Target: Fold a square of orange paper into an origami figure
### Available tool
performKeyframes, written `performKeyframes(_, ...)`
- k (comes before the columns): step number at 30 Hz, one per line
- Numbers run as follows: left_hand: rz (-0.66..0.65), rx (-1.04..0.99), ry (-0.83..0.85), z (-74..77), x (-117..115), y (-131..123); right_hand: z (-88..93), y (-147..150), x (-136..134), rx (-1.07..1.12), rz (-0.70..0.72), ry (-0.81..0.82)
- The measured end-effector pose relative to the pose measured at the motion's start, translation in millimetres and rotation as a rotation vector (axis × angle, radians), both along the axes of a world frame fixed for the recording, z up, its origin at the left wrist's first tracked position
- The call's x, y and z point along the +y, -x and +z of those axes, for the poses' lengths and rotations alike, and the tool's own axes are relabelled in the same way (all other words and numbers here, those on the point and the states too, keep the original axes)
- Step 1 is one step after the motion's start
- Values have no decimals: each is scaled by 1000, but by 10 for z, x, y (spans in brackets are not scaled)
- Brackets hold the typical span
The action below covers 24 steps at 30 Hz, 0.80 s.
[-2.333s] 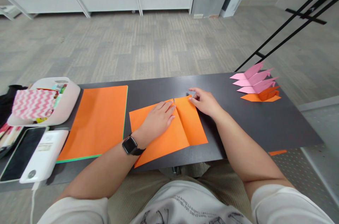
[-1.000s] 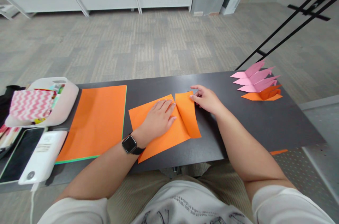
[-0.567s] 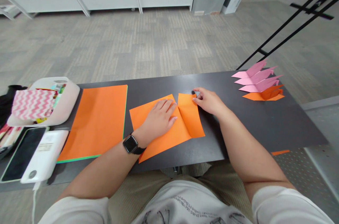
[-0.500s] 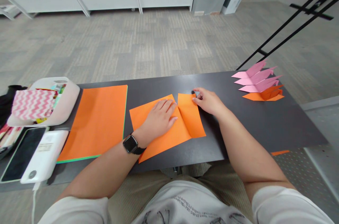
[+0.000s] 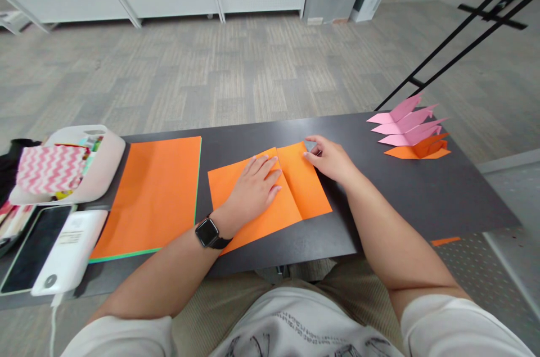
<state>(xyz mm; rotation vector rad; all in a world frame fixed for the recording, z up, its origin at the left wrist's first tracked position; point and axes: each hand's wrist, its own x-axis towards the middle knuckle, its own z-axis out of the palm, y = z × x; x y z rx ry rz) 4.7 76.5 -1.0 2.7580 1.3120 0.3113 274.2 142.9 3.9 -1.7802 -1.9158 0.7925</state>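
A sheet of orange paper [image 5: 261, 211] lies on the dark table before me, creased between its wider left part and a narrower right flap [image 5: 306, 182]. My left hand [image 5: 257, 188] rests flat on the left part, fingers stretched out near the crease, with a black watch on its wrist. At the flap's upper right corner is my right hand [image 5: 327, 157]. Its thumb touches or nearly touches the paper edge, and a gap shows between thumb and index finger. The other right fingers are curled and partly hidden.
A stack of orange and green paper [image 5: 156, 194] lies to the left. Beyond it are a white basket [image 5: 113, 160], a phone [image 5: 37, 247] and a white power bank [image 5: 70, 250] with a cable. Folded pink paper birds [image 5: 407, 123] and an orange one [image 5: 415, 150] stand at the right.
The right flap has opened out flatter to the right and sits closer to the left part at the top. My right thumb and index finger have parted; my left hand stays put.
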Motion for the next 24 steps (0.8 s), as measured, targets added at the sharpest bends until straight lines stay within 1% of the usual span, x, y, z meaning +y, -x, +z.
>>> performKeyframes(5, -13, 9, 3, -16, -8, -8, -17, -6, 4, -33, 18, -2)
performKeyframes(8, -36, -5, 35, -56, 5, -4, 9, -4, -1, -62, 30, 6)
performKeyframes(13, -41, -33, 30, -112, 15, 6, 36, 5, -14, -108, 52, 21)
performKeyframes(18, -34, -36, 42, -113, 10, 10, 25, -6, -27, -163, 96, 43)
performKeyframes(24, -39, -43, 43, -99, 13, 10, 32, -31, -56, -218, 108, 66)
